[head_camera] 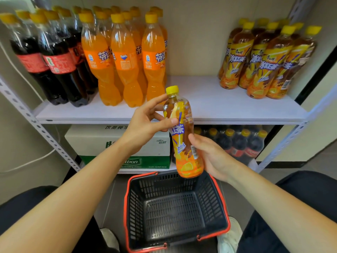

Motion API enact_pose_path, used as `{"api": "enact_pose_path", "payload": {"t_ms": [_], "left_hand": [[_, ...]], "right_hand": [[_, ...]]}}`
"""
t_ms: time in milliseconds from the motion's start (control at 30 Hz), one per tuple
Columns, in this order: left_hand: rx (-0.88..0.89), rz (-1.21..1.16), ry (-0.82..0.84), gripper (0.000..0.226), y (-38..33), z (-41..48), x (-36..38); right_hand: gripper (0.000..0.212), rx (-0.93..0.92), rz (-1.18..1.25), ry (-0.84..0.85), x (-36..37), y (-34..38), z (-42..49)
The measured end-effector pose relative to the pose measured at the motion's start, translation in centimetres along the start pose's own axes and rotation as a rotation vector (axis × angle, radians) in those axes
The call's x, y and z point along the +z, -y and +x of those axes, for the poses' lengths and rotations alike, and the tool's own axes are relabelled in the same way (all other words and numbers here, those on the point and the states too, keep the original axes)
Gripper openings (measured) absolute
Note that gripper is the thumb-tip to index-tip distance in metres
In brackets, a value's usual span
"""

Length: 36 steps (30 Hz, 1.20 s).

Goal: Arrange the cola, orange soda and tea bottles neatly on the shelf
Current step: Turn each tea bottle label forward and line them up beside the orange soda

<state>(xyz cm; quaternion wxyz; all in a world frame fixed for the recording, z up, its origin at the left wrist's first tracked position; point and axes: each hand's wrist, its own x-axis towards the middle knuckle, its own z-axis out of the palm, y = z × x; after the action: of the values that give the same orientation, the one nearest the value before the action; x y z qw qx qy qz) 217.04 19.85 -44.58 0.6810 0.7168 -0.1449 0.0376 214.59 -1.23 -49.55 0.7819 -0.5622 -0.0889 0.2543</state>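
I hold one tea bottle (183,136) with a yellow cap upright in front of the white shelf board (200,106). My left hand (145,123) pinches its upper part between thumb and fingers. My right hand (209,154) grips its lower part from the right. On the shelf, several cola bottles (54,59) stand at the left. Beside them stand several orange soda bottles (125,59). A group of tea bottles (264,59) stands at the right. A bare stretch of shelf lies between the orange soda and the tea.
A black basket with a red rim (222,201) sits on the floor below my hands, with nothing inside. The lower shelf holds stacked water cartons (102,143) at the left and more cola bottles (240,143) at the right. Perforated metal uprights (36,125) frame the shelf.
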Motion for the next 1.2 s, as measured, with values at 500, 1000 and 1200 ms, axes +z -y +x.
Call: {"api": "enact_pose_path", "payload": {"t_ms": [500, 1000, 1200], "left_hand": [[-0.155, -0.238, 0.168, 0.035, -0.4, -0.1, 0.9], [-0.068, -0.147, -0.083, 0.028, -1.2, -0.6, 1.4], [-0.105, -0.164, -0.110, 0.026, -1.0, -0.4, 1.5]], "right_hand": [[0.085, 0.053, -0.054, 0.140, 0.2, -0.5, -0.4], [0.058, -0.756, -1.047, -0.263, 1.2, -0.1, -0.9], [0.051, -0.831, -1.144, -0.254, 1.3, -0.3, -1.2]]}}
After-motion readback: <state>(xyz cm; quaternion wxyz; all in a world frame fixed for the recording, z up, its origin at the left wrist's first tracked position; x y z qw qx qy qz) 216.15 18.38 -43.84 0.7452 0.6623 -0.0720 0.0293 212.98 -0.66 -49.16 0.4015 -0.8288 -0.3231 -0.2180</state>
